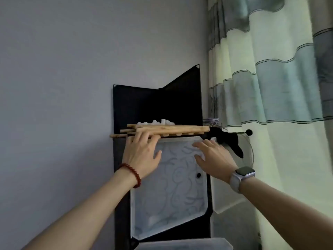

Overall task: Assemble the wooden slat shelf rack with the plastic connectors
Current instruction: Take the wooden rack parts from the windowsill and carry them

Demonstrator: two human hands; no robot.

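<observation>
A bundle of wooden slats and round rods (167, 130) lies flat on top of a black cube cabinet (119, 159). White plastic connectors (158, 122) sit in a small pile just behind the wood. My left hand (142, 152) reaches up with straight fingers, its fingertips touching the front left end of the bundle. My right hand (214, 157) is raised just below the cabinet's top edge, fingers spread and holding nothing, a little apart from the wood.
Two black panels (156, 103) stand upright behind the wood. A translucent patterned door (169, 192) hangs open on the cabinet front. A black cloth (228, 139) drapes off the right corner. A striped curtain (273, 87) hangs to the right, a grey wall (54, 87) to the left.
</observation>
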